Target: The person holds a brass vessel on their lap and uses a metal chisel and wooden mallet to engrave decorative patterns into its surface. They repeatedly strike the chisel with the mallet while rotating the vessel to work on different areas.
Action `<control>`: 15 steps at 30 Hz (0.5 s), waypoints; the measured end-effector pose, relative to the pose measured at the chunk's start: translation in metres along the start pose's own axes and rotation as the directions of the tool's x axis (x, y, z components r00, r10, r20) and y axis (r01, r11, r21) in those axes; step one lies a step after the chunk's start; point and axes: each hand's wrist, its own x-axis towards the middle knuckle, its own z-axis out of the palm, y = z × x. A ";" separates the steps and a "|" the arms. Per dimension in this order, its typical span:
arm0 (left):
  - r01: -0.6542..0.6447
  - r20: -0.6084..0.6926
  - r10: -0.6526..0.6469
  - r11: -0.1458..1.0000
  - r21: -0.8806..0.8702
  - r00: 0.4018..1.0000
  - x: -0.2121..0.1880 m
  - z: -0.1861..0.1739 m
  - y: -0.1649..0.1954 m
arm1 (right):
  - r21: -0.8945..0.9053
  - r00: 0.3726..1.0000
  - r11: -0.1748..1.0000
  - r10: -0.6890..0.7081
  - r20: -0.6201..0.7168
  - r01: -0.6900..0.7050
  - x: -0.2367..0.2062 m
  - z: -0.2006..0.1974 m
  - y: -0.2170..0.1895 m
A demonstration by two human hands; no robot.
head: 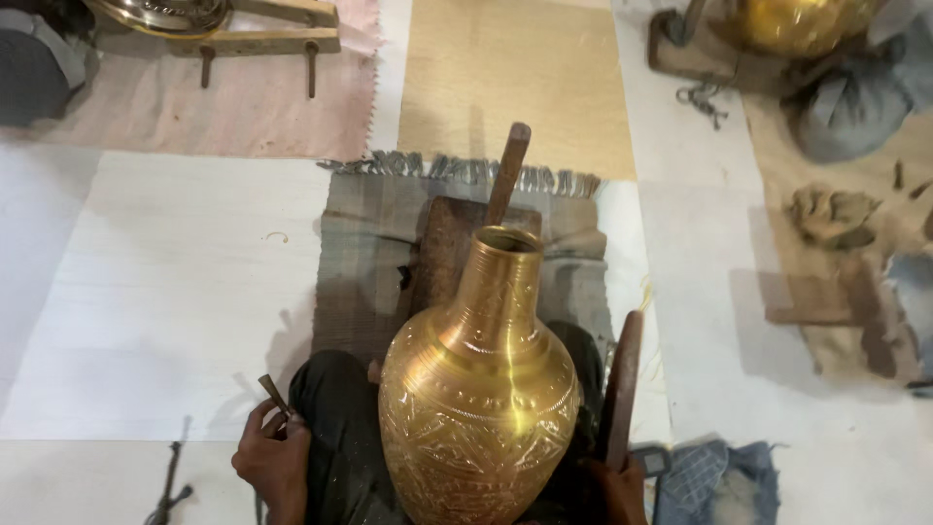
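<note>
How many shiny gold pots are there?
3: a big engraved brass vase in the person's lap, a round golden pot top right, a metal vessel's rim top left. Others may be hidden.

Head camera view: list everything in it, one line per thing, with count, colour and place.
Engraved brass vase with narrow neck: one, golden, centre foreground on the person's lap.
Fringed woven mat: one, grey-brown, on the floor behind the vase.
Wooden board: one, dark brown, on the mat.
Wooden-handled tool: one, brown, leaning behind the vase's mouth.
Long wooden stick: one, dark reddish brown, right of the vase.
Second brass vessel: one, golden, top right.
Wooden frame: one, tan, top left.
Blue cloth: one, bottom right.
Left hand: holds a small dark metal punch.
Right hand: grips the stick's lower end.
</note>
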 end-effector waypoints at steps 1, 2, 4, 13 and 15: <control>0.030 0.015 -0.028 0.979 -0.200 1.000 -0.006 -0.001 0.006 | -0.027 0.999 1.000 -0.001 0.038 0.002 -0.002 -0.004 0.008; 0.058 0.034 -0.048 0.915 -0.400 0.998 -0.009 0.001 0.017 | -0.051 0.997 0.999 -0.010 0.077 0.014 0.000 -0.008 0.015; 0.034 0.067 0.012 0.774 -0.632 0.998 -0.018 -0.003 0.042 | -0.007 0.992 0.998 0.063 0.106 -0.062 0.000 -0.017 0.021; -0.192 0.103 0.711 0.323 -0.927 0.695 -0.123 -0.001 0.203 | -0.088 0.946 0.983 0.178 0.270 -0.160 -0.005 -0.033 -0.022; -0.250 0.171 0.760 0.405 -0.879 0.627 -0.145 0.012 0.234 | -0.063 0.943 0.990 0.137 0.304 -0.123 -0.002 -0.038 -0.018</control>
